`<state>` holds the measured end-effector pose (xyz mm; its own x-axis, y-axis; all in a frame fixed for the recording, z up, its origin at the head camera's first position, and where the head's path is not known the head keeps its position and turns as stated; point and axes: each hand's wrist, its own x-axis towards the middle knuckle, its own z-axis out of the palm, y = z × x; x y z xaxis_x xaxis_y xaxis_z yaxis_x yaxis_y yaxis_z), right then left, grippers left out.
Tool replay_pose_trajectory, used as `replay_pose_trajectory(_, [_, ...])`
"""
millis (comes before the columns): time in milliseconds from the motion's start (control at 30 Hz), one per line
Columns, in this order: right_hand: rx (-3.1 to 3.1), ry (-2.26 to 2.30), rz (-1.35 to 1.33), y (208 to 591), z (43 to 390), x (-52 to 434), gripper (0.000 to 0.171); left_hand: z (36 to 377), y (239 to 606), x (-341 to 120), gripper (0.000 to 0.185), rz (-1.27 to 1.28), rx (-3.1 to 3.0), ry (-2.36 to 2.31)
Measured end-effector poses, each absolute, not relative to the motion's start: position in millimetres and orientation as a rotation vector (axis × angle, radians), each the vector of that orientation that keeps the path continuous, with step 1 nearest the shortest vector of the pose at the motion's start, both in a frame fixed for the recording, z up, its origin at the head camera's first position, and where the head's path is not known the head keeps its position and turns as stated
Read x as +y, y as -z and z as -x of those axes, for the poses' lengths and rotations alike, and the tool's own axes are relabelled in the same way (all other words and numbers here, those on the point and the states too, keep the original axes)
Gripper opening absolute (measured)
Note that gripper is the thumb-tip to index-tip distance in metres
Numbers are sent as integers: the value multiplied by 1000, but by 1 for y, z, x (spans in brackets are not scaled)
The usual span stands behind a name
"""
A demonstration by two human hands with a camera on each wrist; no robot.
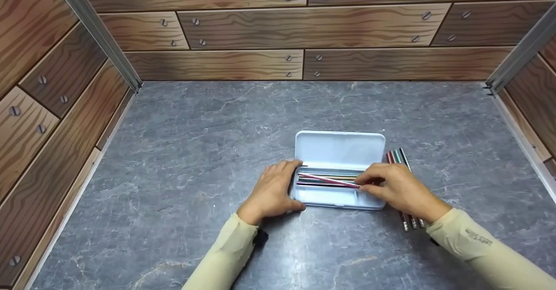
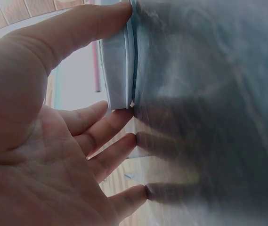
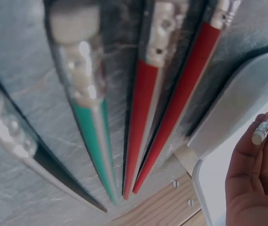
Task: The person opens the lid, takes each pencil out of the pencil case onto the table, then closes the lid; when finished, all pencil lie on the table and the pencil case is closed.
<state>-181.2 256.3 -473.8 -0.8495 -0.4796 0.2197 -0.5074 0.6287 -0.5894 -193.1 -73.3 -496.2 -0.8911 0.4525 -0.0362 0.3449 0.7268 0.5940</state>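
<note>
A white pencil case (image 1: 340, 150) lies with its lid folded back, several pencils (image 1: 319, 184) in its rear compartment. My right hand (image 1: 402, 190) pinches a red-and-white striped pencil (image 1: 329, 180) by its eraser end, slanting over those pencils. In the right wrist view, the held pencil's eraser (image 3: 258, 138) pokes out from the fingers. My left hand (image 1: 273, 190) rests at the case's left end, thumb at the front corner and fingers fairly straight by the back corner. The left wrist view shows the thumb and a fingertip touching the case's side wall (image 2: 117, 70).
To the right of the case, partly under my right forearm, several pencils lie on the grey marbled table (image 1: 195, 151): two red pencils (image 3: 142, 94), a green pencil (image 3: 98, 146) and a black pencil (image 3: 63, 174). Wood-patterned walls (image 1: 304, 29) stand at the back and sides.
</note>
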Motion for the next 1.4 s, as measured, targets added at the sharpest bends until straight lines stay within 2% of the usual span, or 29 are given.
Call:
replay_pose_trajectory(433, [-2697,-1184,-430,464,166,297,22,192,497,-76,105,-628,2745,-907])
replay_pose_trajectory(867, [-2650,-1243,-2,479,147,356,27,194,496,-76,104,-644,2753,-887])
replay_pose_trajectory(1100, [-2734,-1019,149,480,140,373,26,195,495,-75,103,-645,2754,-885])
replay_pose_trajectory(1400, [-2885,-787,221,481,134,371,23,193,496,-73,105,-637,2742,-898])
